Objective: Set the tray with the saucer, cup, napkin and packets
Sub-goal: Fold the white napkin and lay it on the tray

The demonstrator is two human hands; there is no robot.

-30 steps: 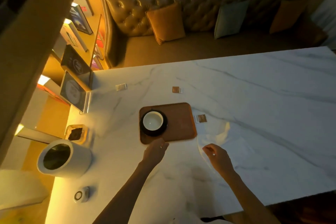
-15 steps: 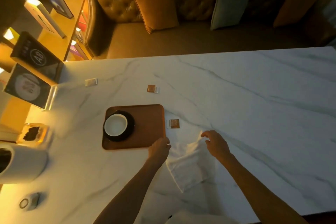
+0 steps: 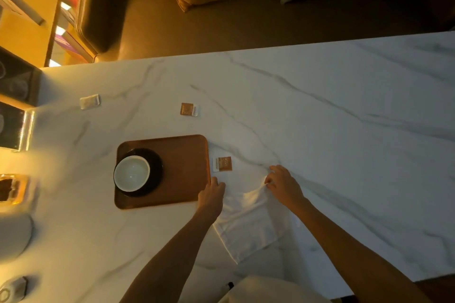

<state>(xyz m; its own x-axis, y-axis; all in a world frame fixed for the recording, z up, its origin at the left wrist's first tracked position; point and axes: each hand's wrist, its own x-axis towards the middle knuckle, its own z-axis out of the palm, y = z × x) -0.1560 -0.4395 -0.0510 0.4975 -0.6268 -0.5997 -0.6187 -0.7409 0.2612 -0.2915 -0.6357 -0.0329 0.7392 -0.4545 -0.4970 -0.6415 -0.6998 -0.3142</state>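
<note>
A brown tray (image 3: 182, 170) lies on the white marble table (image 3: 320, 118). At its left end a white cup (image 3: 132, 173) stands on a black saucer (image 3: 156, 170). A white napkin (image 3: 248, 224) lies right of the tray. My right hand (image 3: 283, 186) pinches the napkin's far corner and lifts it a little. My left hand (image 3: 211, 195) rests on the napkin's left edge, beside the tray's near right corner. One brown packet (image 3: 223, 164) lies just right of the tray, another brown packet (image 3: 188, 109) beyond it, and a white packet (image 3: 89, 101) far left.
A brown sofa (image 3: 221, 19) with cushions runs behind the table. Shelves with books stand at the left (image 3: 24, 7). A glass dish with dark contents (image 3: 9, 189), a white cylinder (image 3: 13, 233) and a small round device (image 3: 12, 290) sit along the table's left edge.
Both hands moved onto the napkin: the right hand went from its near edge to pinch the far corner, the left from the tray's front edge to the napkin's left edge. The view shifted right.
</note>
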